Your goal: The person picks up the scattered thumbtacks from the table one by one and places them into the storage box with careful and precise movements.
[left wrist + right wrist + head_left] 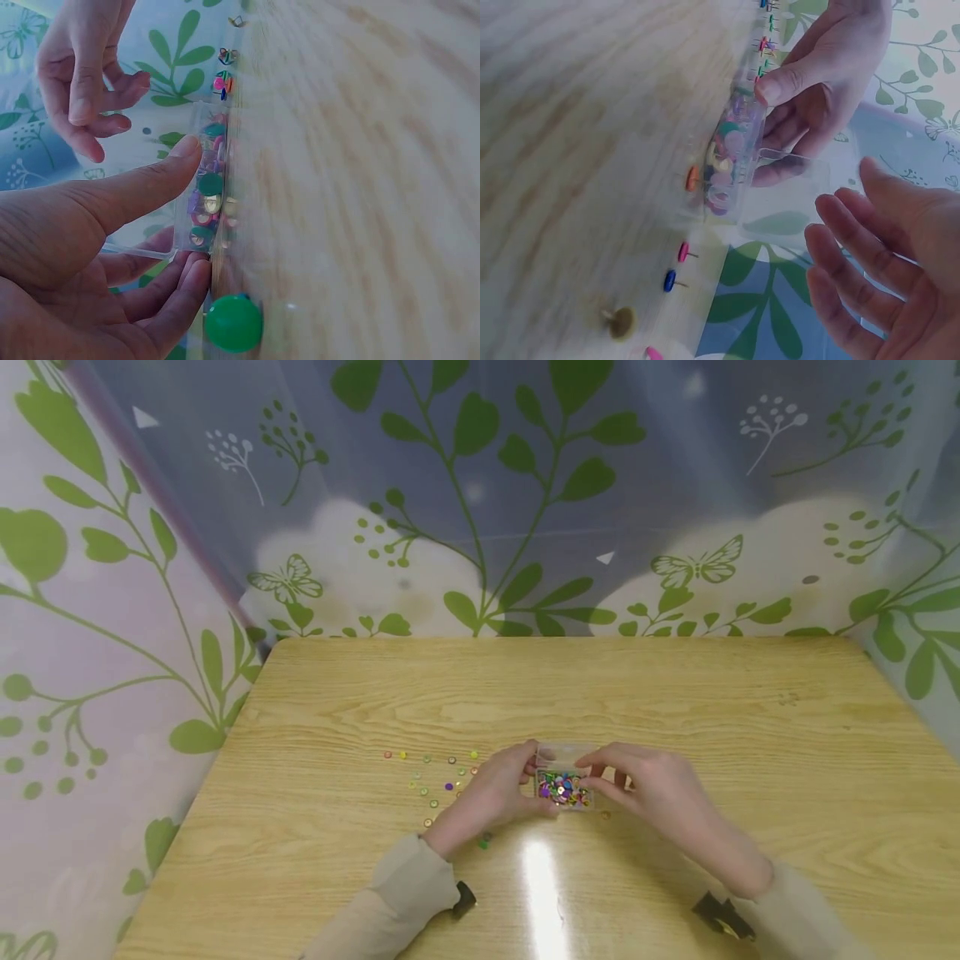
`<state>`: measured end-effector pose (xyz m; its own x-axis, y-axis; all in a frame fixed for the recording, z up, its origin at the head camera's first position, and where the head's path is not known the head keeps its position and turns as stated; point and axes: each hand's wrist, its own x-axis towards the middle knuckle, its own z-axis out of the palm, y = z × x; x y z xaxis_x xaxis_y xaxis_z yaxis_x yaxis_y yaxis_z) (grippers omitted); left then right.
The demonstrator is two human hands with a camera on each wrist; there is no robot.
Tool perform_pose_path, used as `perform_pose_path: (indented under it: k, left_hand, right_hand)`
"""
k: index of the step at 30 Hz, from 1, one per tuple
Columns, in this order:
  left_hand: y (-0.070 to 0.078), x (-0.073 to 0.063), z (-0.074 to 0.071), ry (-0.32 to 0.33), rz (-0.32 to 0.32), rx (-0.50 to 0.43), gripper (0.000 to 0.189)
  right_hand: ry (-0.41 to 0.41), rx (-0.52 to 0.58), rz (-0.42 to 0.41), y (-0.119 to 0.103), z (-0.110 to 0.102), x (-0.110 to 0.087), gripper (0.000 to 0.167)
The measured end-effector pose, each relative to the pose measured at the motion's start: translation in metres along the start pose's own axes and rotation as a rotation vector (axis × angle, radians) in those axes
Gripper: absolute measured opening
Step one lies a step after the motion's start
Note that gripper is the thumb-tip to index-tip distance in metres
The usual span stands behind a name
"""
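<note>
A small clear plastic box with its transparent lid raised sits on the table, full of thumbtacks in mixed colours. My left hand grips it at its left end, thumb along the near side and fingers behind, as the left wrist view also shows. Just right of the box hovers my right hand. In the right wrist view, the fingers of the right hand are loosely bent, apart from the box, with nothing visible in them.
Loose thumbtacks lie scattered left of the box on the wooden table. A green thumbtack shows large in the left wrist view. Orange, blue and gold tacks lie about the box. Leaf-patterned cloth hangs behind.
</note>
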<state>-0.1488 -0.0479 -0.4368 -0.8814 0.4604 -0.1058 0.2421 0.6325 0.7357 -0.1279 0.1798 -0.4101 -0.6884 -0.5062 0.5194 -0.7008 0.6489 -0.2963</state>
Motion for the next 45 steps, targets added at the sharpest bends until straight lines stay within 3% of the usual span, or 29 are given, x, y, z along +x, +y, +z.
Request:
perform_pose_path:
  k: [7, 12, 18, 24, 27, 33, 45]
  left_hand:
    - [0.000, 0.000, 0.000, 0.005, -0.006, -0.016, 0.059]
    - [-0.001, -0.001, 0.000, 0.005, -0.013, -0.020, 0.059]
    - [-0.001, -0.002, -0.001, 0.008, -0.003, -0.026, 0.059]
    - [-0.001, -0.002, -0.001, 0.008, -0.006, -0.022, 0.060]
    - [-0.001, -0.002, 0.000, 0.008, -0.005, -0.023, 0.059]
    - [-0.001, -0.002, 0.000, 0.003, -0.002, -0.015, 0.060]
    - [0.000, 0.000, 0.001, 0.003, -0.011, -0.008, 0.061]
  right_hand:
    - [-0.028, -0.038, 0.072, 0.006, -0.010, -0.012, 0.020]
    - [-0.079, -0.067, 0.070, 0.014, -0.021, -0.026, 0.018]
    - [-0.219, -0.057, 0.065, 0.024, -0.030, -0.044, 0.020]
    - [-0.429, -0.033, 0.175, 0.028, -0.035, -0.054, 0.022]
    - [-0.482, -0.017, 0.184, 0.030, -0.033, -0.055, 0.023]
    - [-0.464, 0.004, 0.191, 0.032, -0.030, -0.058, 0.023]
    - [-0.320, -0.053, 0.150, 0.027, -0.024, -0.044, 0.015]
